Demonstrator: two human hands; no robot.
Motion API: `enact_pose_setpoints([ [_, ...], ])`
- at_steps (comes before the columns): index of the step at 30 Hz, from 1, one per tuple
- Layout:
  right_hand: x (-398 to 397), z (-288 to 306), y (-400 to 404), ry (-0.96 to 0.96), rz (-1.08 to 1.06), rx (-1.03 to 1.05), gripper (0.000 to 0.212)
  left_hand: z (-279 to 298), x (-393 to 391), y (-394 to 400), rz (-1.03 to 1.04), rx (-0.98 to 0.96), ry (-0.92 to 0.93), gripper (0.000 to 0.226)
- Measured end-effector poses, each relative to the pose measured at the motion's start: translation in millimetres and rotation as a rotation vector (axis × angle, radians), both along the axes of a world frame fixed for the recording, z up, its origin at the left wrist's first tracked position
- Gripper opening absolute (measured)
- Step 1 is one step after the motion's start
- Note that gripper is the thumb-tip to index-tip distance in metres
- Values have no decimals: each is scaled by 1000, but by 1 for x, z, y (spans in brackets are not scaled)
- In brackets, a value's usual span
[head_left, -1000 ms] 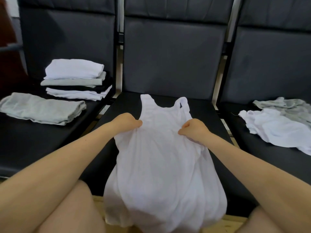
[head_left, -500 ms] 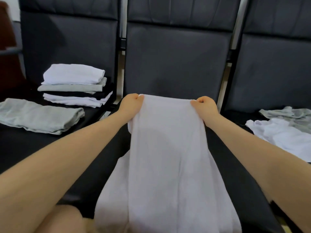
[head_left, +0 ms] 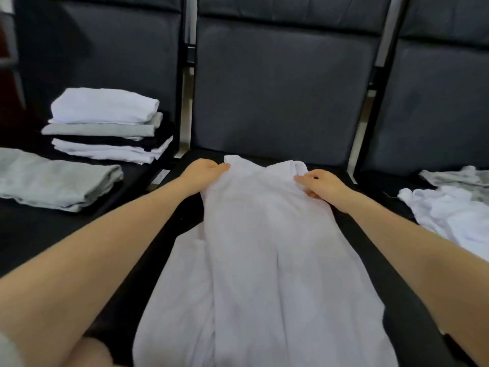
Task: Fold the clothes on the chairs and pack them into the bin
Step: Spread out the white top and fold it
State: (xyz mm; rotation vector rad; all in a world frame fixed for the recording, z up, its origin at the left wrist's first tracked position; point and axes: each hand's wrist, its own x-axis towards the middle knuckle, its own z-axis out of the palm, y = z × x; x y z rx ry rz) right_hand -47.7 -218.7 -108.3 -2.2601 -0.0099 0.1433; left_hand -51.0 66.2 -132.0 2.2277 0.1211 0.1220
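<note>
A white sleeveless top [head_left: 264, 247] lies lengthwise on the seat of the middle black chair [head_left: 277, 88], its far edge close to the backrest and its near end hanging over the seat's front edge. My left hand [head_left: 205, 172] rests with straight fingers on the top's far left corner. My right hand [head_left: 321, 184] lies with fingers stretched on the far right corner, thumb beside the cloth. No bin is in view.
A stack of folded white, grey and black clothes [head_left: 105, 125] stands on the left chair, with a folded grey garment [head_left: 55, 178] in front of it. Unfolded white clothes [head_left: 449, 218] and a grey piece [head_left: 455, 176] lie on the right chair.
Both hands carried the top's fold away from me, laid it down near the backrest, and loosened from fists to stretched fingers.
</note>
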Motion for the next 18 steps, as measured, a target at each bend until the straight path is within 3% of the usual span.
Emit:
enact_pose_setpoints([
  [3, -20, 5, -22, 169, 87, -118, 30, 4, -25, 22, -87, 2, 67, 32],
  [7, -39, 1, -30, 72, 75, -135, 26, 9, -53, 33, -127, -76, 90, 21],
  [11, -33, -4, -27, -59, -176, 302, 22, 21, -58, 25, -98, -704, -1, 20],
  [13, -27, 0, -30, -77, -238, 486, 13, 30, -55, 20, -49, -795, -77, 23],
  [15, -22, 2, -33, -117, -244, 507, 14, 38, -51, 20, 60, -574, -178, 23],
  [18, -8, 0, -53, -281, -207, 110, 21, 39, -32, 38, 103, 170, -307, 22],
])
